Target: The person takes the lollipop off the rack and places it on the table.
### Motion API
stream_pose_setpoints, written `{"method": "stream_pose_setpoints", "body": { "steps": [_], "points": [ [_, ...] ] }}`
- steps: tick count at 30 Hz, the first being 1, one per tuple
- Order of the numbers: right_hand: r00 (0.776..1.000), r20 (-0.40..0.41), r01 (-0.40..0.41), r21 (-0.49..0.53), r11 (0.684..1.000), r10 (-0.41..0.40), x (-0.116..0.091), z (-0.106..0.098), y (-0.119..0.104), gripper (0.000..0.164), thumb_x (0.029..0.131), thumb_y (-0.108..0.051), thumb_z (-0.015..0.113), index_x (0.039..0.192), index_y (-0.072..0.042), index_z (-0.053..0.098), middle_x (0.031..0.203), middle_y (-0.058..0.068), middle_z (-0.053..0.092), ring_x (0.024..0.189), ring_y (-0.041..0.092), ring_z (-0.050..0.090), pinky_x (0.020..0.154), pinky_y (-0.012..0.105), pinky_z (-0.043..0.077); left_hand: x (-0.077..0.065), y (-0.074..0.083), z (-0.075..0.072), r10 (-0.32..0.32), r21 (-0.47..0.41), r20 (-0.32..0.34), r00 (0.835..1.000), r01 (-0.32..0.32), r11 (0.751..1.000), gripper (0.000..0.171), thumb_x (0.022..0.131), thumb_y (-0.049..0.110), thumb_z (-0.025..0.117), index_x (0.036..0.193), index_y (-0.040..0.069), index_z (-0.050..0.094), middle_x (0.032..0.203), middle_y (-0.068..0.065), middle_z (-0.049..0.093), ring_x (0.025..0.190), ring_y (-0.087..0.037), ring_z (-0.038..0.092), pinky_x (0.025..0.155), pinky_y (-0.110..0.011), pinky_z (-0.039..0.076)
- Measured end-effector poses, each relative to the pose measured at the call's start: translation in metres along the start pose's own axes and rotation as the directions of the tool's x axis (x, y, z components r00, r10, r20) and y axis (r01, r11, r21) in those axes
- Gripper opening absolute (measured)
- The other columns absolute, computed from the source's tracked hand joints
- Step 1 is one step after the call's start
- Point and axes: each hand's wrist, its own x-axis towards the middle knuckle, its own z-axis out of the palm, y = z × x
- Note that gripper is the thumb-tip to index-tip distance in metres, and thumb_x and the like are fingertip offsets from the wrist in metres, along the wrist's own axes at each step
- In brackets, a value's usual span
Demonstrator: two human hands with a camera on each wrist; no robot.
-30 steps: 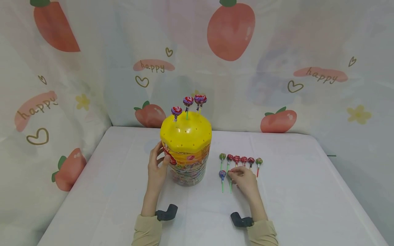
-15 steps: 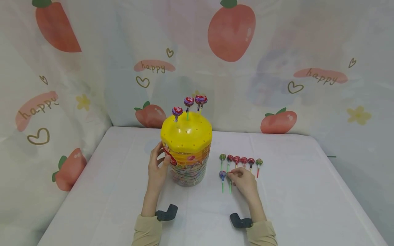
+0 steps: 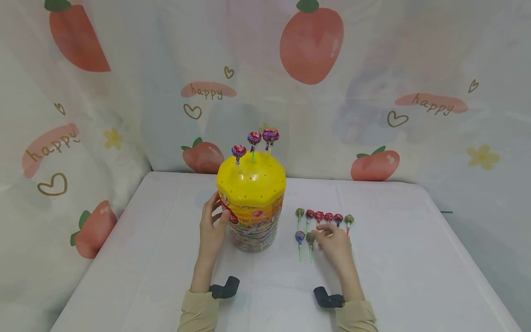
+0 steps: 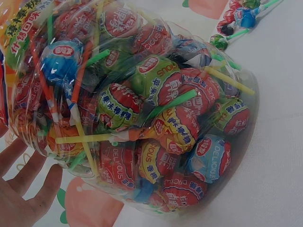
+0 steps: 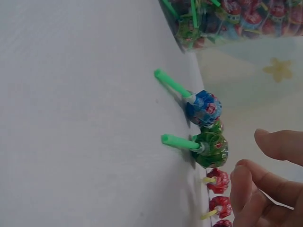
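Note:
My left hand (image 3: 212, 229) rests against the left side of a tall clear jar (image 4: 189, 109) filled with wrapped lollipops. In the left wrist view its fingers are fairly straight, tips at the jar wall. The jar's yellow lid (image 3: 252, 182) has small holes, and several purple-and-red lollipops (image 3: 238, 151) stand upright in it. My right hand (image 3: 333, 242) hovers just right of a green-wrapped lollipop (image 5: 211, 149) lying on the table. Thumb and fingertips stand apart with nothing between them. Left of that lies a blue-wrapped lollipop (image 5: 203, 108), its green stick toward me.
Behind these two lies a row of several lollipops, with a green one (image 3: 300, 212) at its left end and another green lollipop (image 3: 350, 219) at its right. A white cloth covers the table (image 3: 137, 258). Printed fabric (image 3: 257, 46) hangs behind.
My right hand has let go of the green lollipop and moved slightly right, uncovering its head. The left hand and the jar stay put.

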Motion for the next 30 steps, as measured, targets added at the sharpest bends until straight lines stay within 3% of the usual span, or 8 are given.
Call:
{"method": "stream_pose_setpoints", "body": {
  "steps": [11,19,21,25,30],
  "points": [
    [0.994,-0.058,0.092,0.063,0.994,-0.088,-0.012,-0.017,-0.027,0.027,0.088,-0.024,0.069,0.108,-0.006,0.068,0.088,0.011,0.066,0.062,0.008,0.060,0.058,0.024,0.042,0.000,0.001,0.000,-0.002,-0.001,-0.003,1.000,0.002,1.000,0.055,0.095,0.008,0.056,0.146,0.004,0.036,0.140,-0.021,0.044,0.131,-0.035,0.042,0.105,-0.055,0.039],
    [0.978,-0.114,0.185,0.084,0.979,-0.175,-0.033,-0.027,-0.056,0.023,0.089,-0.023,0.069,0.106,-0.008,0.069,0.093,0.009,0.067,0.076,0.013,0.056,0.059,0.022,0.043,0.000,0.000,-0.001,0.007,-0.019,-0.004,1.000,-0.007,1.000,0.055,0.095,0.009,0.056,0.146,0.004,0.036,0.140,-0.021,0.043,0.131,-0.036,0.042,0.105,-0.060,0.038],
    [0.964,-0.151,0.235,0.085,0.968,-0.221,-0.038,-0.029,-0.063,0.021,0.088,-0.021,0.069,0.105,-0.009,0.070,0.092,0.008,0.068,0.076,0.011,0.056,0.061,0.021,0.045,0.000,0.000,-0.001,0.009,-0.025,-0.006,1.000,-0.009,1.000,0.055,0.095,0.009,0.056,0.146,0.004,0.036,0.140,-0.022,0.043,0.130,-0.037,0.042,0.105,-0.060,0.038],
    [0.914,-0.260,0.341,0.074,0.937,-0.312,-0.047,-0.030,-0.072,0.014,0.087,-0.015,0.070,0.100,-0.009,0.071,0.087,0.005,0.068,0.071,0.003,0.055,0.064,0.016,0.047,0.000,-0.001,-0.001,0.005,-0.021,-0.004,1.000,-0.005,1.000,0.055,0.095,0.010,0.057,0.146,0.005,0.036,0.141,-0.021,0.043,0.131,-0.036,0.042,0.105,-0.058,0.039],
    [0.852,-0.344,0.464,0.147,0.874,-0.394,-0.055,-0.031,-0.082,0.012,0.085,-0.007,0.071,0.097,-0.009,0.071,0.085,0.002,0.067,0.070,-0.002,0.055,0.061,0.012,0.045,0.000,-0.002,-0.001,-0.004,-0.006,0.000,1.000,0.004,1.000,0.055,0.095,0.010,0.057,0.146,0.005,0.036,0.142,-0.019,0.044,0.131,-0.033,0.043,0.105,-0.054,0.040]
  ]
}}
